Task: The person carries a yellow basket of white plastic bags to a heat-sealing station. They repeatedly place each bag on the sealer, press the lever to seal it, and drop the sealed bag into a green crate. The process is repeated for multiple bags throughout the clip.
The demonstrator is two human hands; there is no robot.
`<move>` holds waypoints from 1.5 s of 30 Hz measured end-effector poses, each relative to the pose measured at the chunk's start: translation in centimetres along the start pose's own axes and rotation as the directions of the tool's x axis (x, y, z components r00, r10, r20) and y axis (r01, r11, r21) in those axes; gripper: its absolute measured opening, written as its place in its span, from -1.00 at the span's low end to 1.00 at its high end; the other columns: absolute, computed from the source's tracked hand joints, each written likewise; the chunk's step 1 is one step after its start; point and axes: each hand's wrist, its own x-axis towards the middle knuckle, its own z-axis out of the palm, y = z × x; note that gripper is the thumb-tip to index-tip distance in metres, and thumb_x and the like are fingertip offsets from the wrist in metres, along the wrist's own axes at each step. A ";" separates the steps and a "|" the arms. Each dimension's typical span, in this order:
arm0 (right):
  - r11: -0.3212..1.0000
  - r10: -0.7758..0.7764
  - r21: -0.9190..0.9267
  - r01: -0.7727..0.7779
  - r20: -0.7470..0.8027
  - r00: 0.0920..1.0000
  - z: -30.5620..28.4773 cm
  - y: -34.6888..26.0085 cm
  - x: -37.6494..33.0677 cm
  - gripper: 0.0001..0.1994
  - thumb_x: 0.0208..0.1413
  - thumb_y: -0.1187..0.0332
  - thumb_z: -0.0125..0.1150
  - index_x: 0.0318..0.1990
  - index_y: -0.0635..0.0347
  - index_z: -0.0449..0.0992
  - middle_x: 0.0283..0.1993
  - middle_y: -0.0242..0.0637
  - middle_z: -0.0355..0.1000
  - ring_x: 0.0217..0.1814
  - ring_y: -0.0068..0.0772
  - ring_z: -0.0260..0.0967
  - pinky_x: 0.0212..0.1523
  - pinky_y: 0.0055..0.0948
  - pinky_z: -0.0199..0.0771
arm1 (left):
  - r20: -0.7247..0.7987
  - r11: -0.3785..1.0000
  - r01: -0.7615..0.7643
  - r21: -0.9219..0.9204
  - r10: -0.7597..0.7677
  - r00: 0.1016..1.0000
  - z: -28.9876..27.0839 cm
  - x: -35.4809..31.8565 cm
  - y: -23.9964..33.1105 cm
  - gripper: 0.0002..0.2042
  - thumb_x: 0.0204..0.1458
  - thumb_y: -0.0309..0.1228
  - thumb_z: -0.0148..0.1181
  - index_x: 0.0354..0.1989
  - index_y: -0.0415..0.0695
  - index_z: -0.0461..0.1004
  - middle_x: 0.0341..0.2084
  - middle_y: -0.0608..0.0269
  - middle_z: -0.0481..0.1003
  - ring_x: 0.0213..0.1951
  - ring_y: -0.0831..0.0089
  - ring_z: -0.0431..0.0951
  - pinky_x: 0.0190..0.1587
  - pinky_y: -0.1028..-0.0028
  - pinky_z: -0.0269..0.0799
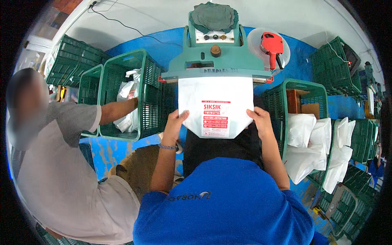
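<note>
White pouch [215,107] with red print, top edge tucked under the green sealing machine [216,61], lower corners pinched between left hand [174,124] and right hand [261,122], fingers clamped on its side edges, green crates [122,94] alongside.

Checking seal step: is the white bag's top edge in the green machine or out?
In. The white bag has its top edge tucked under the green machine's front bar; left hand and right hand grip its lower corners.
</note>
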 end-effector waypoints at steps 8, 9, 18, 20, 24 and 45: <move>0.906 -0.423 -0.105 0.410 -0.210 0.881 0.0 -8.2 4.6 -0.81 0.07 0.37 0.22 -0.42 0.36 0.54 -0.50 -0.48 0.42 -0.45 -0.72 0.24 -0.41 -0.62 0.24 | -0.202 0.880 -0.399 -0.260 0.354 0.913 2.0 6.0 5.0 -0.80 0.01 -0.46 0.22 -0.24 -0.35 0.50 -0.32 0.25 0.53 -0.31 0.57 0.46 -0.20 0.56 0.35; 0.869 -0.491 -0.087 0.486 -0.269 0.829 -0.6 -9.1 5.5 -0.78 0.10 0.36 0.19 -0.46 0.37 0.51 -0.52 -0.46 0.42 -0.48 -0.70 0.24 -0.46 -0.60 0.23 | -0.245 0.894 -0.385 -0.229 0.330 0.912 2.2 6.5 5.4 -0.81 0.01 -0.48 0.20 -0.24 -0.35 0.50 -0.32 0.25 0.52 -0.30 0.56 0.47 -0.18 0.56 0.35; 0.380 -0.528 -0.898 -0.221 -0.407 0.745 -11.9 -6.7 26.8 -0.29 -0.20 -0.10 0.32 -0.02 0.33 0.36 0.01 0.06 0.37 0.05 0.01 0.35 0.00 -0.11 0.34 | -0.307 0.873 -0.307 -0.378 0.195 0.931 3.8 6.2 4.4 -0.78 0.06 -0.46 0.15 -0.17 -0.35 0.46 -0.26 0.19 0.52 -0.23 0.49 0.49 -0.10 0.52 0.35; 0.337 -0.442 -0.895 -0.292 -0.424 0.791 -12.0 -4.6 29.5 -0.19 -0.28 -0.14 0.34 0.04 0.32 0.30 0.03 0.08 0.35 0.06 0.03 0.33 0.05 -0.08 0.30 | -0.296 0.899 -0.280 -0.336 0.182 0.938 3.6 6.1 4.6 -0.78 0.06 -0.45 0.16 -0.18 -0.34 0.46 -0.26 0.19 0.52 -0.24 0.50 0.49 -0.11 0.52 0.36; 0.184 -0.399 -0.930 -0.318 -0.366 0.840 -13.7 -4.2 29.8 -0.36 -0.23 0.07 0.30 0.00 0.27 0.32 -0.08 -0.09 0.40 -0.01 -0.13 0.36 -0.05 -0.16 0.38 | -0.297 0.905 -0.290 -0.312 0.197 0.934 3.4 5.7 4.9 -0.80 0.04 -0.45 0.18 -0.21 -0.32 0.47 -0.31 0.25 0.52 -0.27 0.55 0.47 -0.14 0.55 0.36; 0.537 -0.301 -0.774 0.337 0.197 0.933 0.1 0.4 -8.4 -0.71 -0.13 0.29 0.17 -0.24 0.23 0.46 -0.31 -0.03 0.44 -0.22 0.02 0.41 -0.21 -0.17 0.41 | -0.398 0.860 -0.384 -0.335 0.241 0.885 4.7 5.8 4.3 -0.80 0.01 -0.47 0.24 -0.22 -0.31 0.51 -0.31 0.22 0.55 -0.33 0.56 0.51 -0.21 0.57 0.40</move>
